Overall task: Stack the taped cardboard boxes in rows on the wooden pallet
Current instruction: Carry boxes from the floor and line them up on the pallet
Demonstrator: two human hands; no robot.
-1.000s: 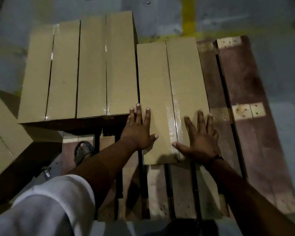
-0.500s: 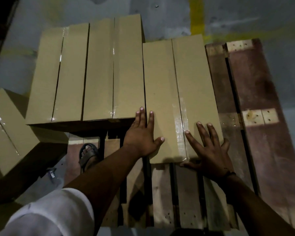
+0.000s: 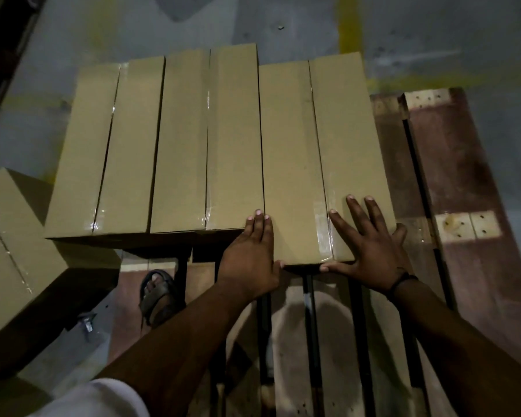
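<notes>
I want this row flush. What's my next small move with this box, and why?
Probably slide the right box away from you: left hand and right hand lie flat at its near end, which juts nearer than that of the middle box.

Grey concrete floor (image 3: 478,40), scuffed and stained, is seen beyond the left hand (image 3: 250,260) and right hand (image 3: 370,251). A worn yellow stripe (image 3: 348,28) is noted far ahead of the right hand, crossed by a fainter one. A dark upright edge (image 3: 0,55) is recorded far left of the left hand. Lighting is dim.
</notes>
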